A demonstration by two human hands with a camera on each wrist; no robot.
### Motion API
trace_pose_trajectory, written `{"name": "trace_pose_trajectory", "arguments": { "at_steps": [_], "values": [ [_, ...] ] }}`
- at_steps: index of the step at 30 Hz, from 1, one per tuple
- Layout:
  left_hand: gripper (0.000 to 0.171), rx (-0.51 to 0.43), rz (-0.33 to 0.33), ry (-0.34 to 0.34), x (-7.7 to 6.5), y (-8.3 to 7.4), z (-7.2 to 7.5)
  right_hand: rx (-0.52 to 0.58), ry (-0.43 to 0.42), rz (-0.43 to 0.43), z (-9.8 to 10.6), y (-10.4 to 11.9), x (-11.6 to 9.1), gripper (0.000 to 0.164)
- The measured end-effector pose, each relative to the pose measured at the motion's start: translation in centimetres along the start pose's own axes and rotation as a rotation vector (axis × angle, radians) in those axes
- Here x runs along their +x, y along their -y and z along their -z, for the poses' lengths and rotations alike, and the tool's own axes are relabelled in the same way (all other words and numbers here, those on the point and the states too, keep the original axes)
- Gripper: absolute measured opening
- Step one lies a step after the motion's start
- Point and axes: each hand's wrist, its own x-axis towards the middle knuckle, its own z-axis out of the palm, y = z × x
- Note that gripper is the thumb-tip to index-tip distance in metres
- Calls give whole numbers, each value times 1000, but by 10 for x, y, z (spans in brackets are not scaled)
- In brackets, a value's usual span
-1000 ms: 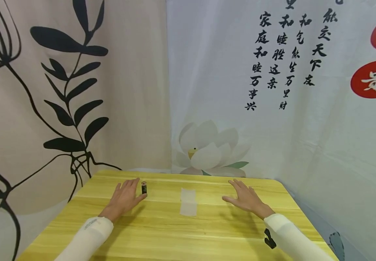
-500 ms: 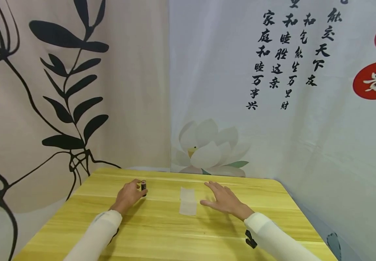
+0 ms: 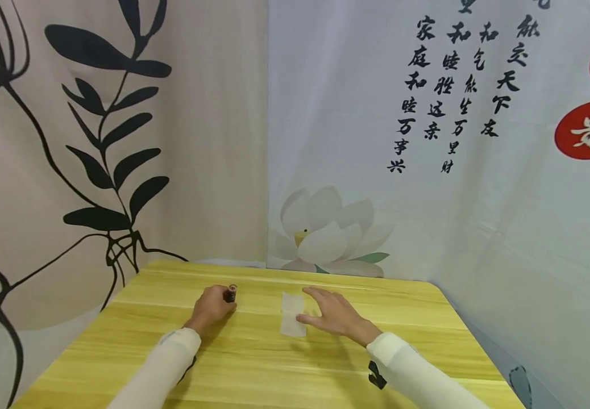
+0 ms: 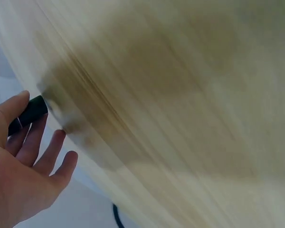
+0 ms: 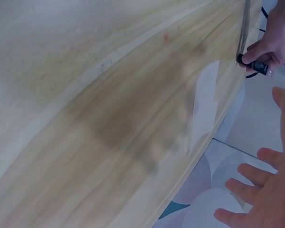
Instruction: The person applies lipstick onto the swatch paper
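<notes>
My left hand (image 3: 212, 307) pinches a small black cylinder (image 3: 231, 293) between thumb and fingers, at the far left part of the table. Its top end looks pinkish in the head view, and pale print shows on its side in the right wrist view. In the left wrist view the cylinder (image 4: 34, 109) has its lower end close to the wood; whether it touches cannot be told. My right hand (image 3: 333, 311) hovers with spread fingers and holds nothing. Thumb and index fingertip overlap the right edge of a whitish rectangular sheet (image 3: 291, 315) in the head view.
The yellow wood-grain table (image 3: 274, 369) ends at a hanging printed cloth (image 3: 213, 142) behind it. A black piece (image 3: 376, 375) hangs at the right sleeve's cuff.
My left hand has closed its fingers around the black cylinder, which now leans slightly and sits a bit farther right. My right hand has moved left to the whitish sheet.
</notes>
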Motion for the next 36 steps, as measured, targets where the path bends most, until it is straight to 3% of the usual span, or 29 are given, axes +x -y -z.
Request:
{"name": "trace_pose_trajectory", "arguments": {
  "at_steps": [5, 9, 17, 24, 30, 36],
  "values": [
    [15, -75, -84, 4, -6, -21, -6, 26, -1, 6, -2, 5, 1, 67],
    [16, -134, -164, 10, -11, -49, -8, 37, -3, -7, 1, 8, 3, 67],
    [18, -125, -257, 22, -21, -93, -11, 43, -45, -20, 2, 14, 9, 68],
    [9, -96, -392, 45, -30, -111, -19, 87, -119, 13, 3, 20, 11, 47],
    [12, -92, -405, 46, -33, -122, -21, 82, -186, 30, 4, 16, 11, 20],
    [11, -67, -422, 35, -32, -125, -21, 91, -195, 65, 7, 14, 7, 15]
  ]
}}
